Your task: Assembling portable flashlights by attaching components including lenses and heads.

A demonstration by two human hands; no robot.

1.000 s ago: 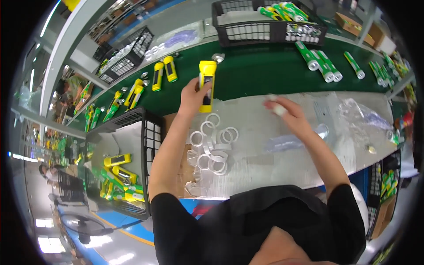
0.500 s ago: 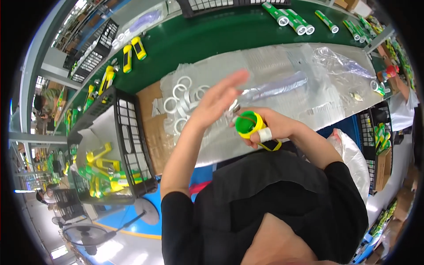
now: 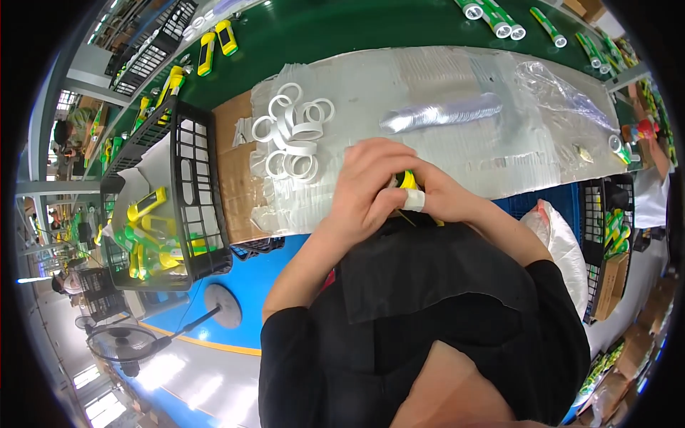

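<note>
In the head view, both hands meet just below the centre of the frame, in front of the black apron (image 3: 421, 267). Between them sits a yellow plastic flashlight (image 3: 408, 180), judged so from those lying nearby, since only a sliver shows. The right hand (image 3: 448, 194) appears to have its fingers closed around it; a white wrap (image 3: 414, 200) circles the thumb. The left hand (image 3: 365, 187) arches over the same piece with its fingers curled; their tips are hidden, so I cannot tell how tightly they grip or whether they hold a smaller part.

The step in hand looks like close, two-handed work on the flashlight. The next move seems to call for a steady right grip while the left fingers press or turn with control; which of these is unclear.

Left of centre, loose white plastic rings (image 3: 300, 148) lie in a cluster on the sheet-covered tabletop (image 3: 492, 153). Above centre is a long stack of clear, thin discs (image 3: 446, 114), well apart from the rings. At the left of the frame, a black lattice crate (image 3: 207, 259) holds yellow-and-green flashlights (image 3: 146, 205). Green-and-white flashlights (image 3: 548, 27) lie at the upper right.
</note>
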